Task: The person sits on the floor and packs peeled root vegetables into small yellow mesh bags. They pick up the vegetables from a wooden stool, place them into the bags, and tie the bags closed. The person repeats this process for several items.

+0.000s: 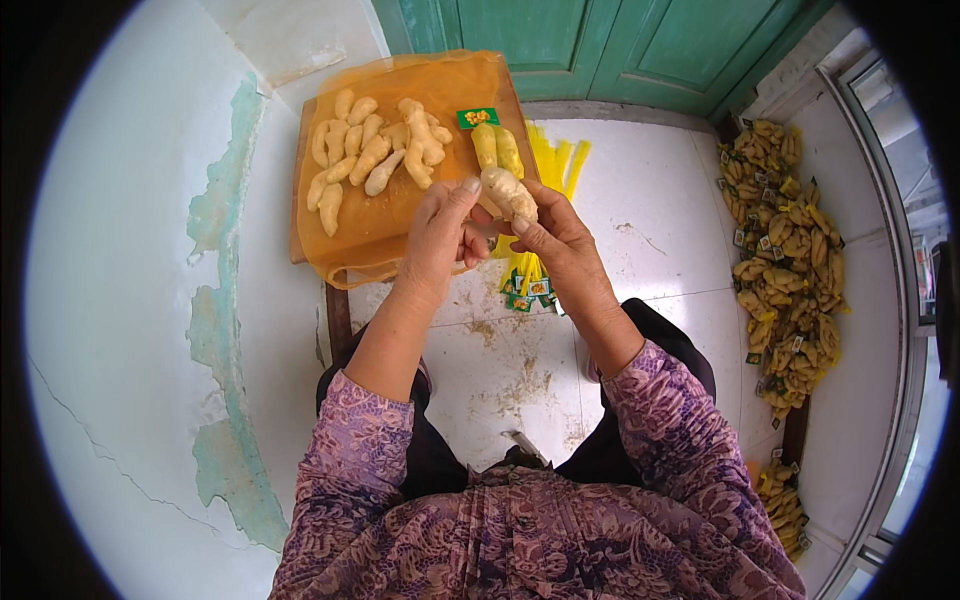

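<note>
A stubby piece of ginger root (pixel 508 191) is pinched between the thumb and fingers of my right hand (pixel 568 236). My left hand (pixel 442 232) is just left of it, thumb tip at the ginger's edge and fingers curled; whether it grips anything is unclear. Beyond my hands, a yellow mesh bag (pixel 496 148) with a green card label (pixel 478 118) appears to hold ginger. To its left, several loose ginger roots (pixel 371 154) lie on an orange mesh sack (pixel 397 75) spread over a wooden board (pixel 298 202).
Yellow net bags (pixel 556 161) with green tags (pixel 529 289) hang or lie beside the board, partly hidden by my hands. Bagged ginger (pixel 787 255) is heaped along the right wall. Green doors (pixel 525 45) stand ahead; a peeling wall (pixel 217 187) rises at left. Dirt marks the tiled floor (pixel 637 225).
</note>
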A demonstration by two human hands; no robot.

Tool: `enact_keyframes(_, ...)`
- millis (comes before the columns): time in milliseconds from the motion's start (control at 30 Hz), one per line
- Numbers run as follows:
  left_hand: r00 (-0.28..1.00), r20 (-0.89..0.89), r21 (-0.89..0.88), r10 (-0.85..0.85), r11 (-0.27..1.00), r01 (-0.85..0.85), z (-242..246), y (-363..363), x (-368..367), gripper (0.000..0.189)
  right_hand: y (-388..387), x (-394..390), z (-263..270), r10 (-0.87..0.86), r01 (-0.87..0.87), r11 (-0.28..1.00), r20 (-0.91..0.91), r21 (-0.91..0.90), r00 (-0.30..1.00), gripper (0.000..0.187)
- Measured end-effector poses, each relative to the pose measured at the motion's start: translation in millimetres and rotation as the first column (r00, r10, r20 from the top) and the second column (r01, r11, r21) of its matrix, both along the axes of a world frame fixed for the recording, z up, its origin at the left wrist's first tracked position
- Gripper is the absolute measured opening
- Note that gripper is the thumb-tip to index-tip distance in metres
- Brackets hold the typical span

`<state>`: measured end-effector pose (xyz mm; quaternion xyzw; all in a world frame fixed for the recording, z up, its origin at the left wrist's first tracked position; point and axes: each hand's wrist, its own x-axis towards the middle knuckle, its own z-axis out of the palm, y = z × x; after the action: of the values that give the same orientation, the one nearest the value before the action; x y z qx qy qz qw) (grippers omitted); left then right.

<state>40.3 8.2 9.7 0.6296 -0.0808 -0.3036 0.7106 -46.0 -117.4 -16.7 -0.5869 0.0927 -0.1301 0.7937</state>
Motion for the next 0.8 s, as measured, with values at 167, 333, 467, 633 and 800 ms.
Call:
enact_keyframes(167,0.971,0.195,0.057,-0.138,0.99,0.129,-6,3,-2,0.031,0,-5,3,0.112,-0.121,0.99,-0.112,-0.072,0.987,0.048)
enact_keyframes(333,0.969,0.189,0.103,-0.158,0.985,0.14,-13,8,-4,0.03,-24,-12,-4,0.173,-0.126,0.955,-0.162,0.268,0.972,0.036)
enact_keyframes(467,0.907,0.11,0.671,-0.407,0.704,0.234,-61,9,-4,0.022,-43,-33,-7,-0.121,0.182,0.891,-0.17,0.415,0.978,0.032)
enact_keyframes(633,0.763,0.424,0.815,-0.487,0.573,-0.087,-183,14,-21,0.039,-40,-71,-3,-0.213,0.287,0.846,-0.209,0.45,0.954,0.034)
enact_keyframes(800,0.86,0.485,0.642,-0.16,0.733,-0.226,-217,-4,-22,0.043,-29,-115,-3,-0.174,0.291,0.799,-0.26,0.527,0.95,0.034)
